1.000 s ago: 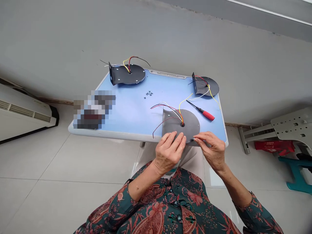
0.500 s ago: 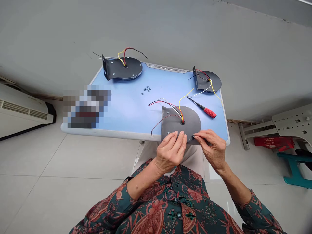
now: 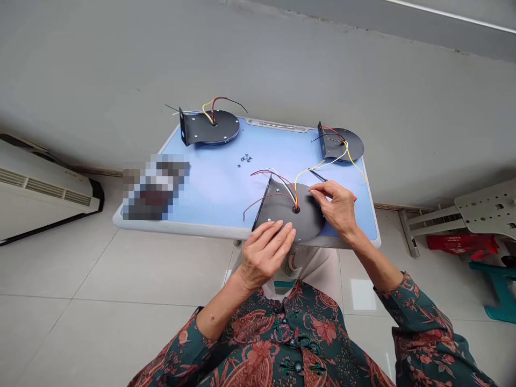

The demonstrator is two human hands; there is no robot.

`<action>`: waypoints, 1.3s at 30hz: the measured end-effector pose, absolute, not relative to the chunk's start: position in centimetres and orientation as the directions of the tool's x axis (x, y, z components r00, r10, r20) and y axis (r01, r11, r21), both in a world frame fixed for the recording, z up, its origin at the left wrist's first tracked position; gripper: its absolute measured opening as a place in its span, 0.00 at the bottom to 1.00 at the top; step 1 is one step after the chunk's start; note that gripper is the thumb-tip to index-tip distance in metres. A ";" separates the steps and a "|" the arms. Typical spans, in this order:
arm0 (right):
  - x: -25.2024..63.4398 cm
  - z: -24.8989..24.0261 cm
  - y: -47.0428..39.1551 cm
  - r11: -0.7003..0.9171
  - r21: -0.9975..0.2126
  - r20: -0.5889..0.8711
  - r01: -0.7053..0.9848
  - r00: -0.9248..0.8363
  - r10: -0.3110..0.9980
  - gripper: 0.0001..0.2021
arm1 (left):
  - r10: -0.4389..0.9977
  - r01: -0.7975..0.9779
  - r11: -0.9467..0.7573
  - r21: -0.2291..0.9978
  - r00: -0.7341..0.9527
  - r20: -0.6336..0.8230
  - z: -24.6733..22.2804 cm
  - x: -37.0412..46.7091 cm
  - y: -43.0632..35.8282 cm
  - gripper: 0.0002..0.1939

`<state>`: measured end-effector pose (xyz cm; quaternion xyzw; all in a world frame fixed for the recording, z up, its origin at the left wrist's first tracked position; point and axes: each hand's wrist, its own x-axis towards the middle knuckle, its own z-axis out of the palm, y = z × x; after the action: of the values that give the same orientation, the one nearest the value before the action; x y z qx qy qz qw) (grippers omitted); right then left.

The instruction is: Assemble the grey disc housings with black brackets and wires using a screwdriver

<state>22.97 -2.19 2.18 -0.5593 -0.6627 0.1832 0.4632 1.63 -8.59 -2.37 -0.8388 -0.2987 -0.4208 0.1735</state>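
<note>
Plate (image 3: 310,223) at worktop's (image 3: 209,199) near edge, right of middle; left hand's (image 3: 262,255) fingers laid on it, grip unclear; right hand (image 3: 337,208) pinches apparent screw (image 3: 309,188) at far rim. Uneven pressure could tip plate.

**Tiled room, makeshift workshop**

It looks more like a home or small office than a factory; which cannot be told. Glossy floor tiles (image 3: 141,333), a grey wall (image 3: 258,59), a white vented appliance (image 3: 40,193) and a teal plastic stool (image 3: 500,302) suggest everyday rooms. On the compact blue-topped table (image 3: 213,201), black wired plates (image 3: 311,226), loose screws (image 3: 245,158) and a screwdriver (image 3: 317,175) bring in the workshop.
</note>
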 end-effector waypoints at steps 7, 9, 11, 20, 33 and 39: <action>21.9 1.4 -1.0 0.129 -0.976 0.151 0.178 0.120 0.981 0.08 | 0.416 0.643 -0.764 0.047 0.436 0.798 -3.9 -0.5 -7.8 0.15; 21.8 1.3 -0.8 0.136 -0.978 0.156 0.158 0.123 0.980 0.08 | 0.426 0.658 -0.750 0.064 0.406 0.808 -4.3 -0.2 -7.9 0.17; 21.7 1.3 -0.7 0.133 -0.977 0.154 0.165 0.127 0.980 0.08 | 0.438 0.673 -0.734 0.092 0.365 0.822 -4.5 0.2 -8.0 0.17; 21.7 1.3 -1.2 0.105 -0.978 0.129 0.180 0.124 0.984 0.08 | 0.432 0.695 -0.713 0.095 0.328 0.840 -4.3 0.5 -7.8 0.18; 21.6 1.2 -1.1 0.063 -0.985 0.082 0.159 0.120 0.989 0.09 | 0.500 0.768 -0.635 0.091 0.318 0.806 -4.4 1.6 -9.0 0.24; 21.6 1.4 -1.2 0.084 -0.981 0.105 0.176 0.112 0.988 0.09 | 0.593 0.749 -0.649 0.133 0.390 0.704 -3.1 2.5 -9.1 0.28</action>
<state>21.63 -1.20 1.41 -0.5459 -0.5332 0.3997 0.5078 2.55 -9.13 -3.06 -0.8271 -0.4057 -0.3749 0.1036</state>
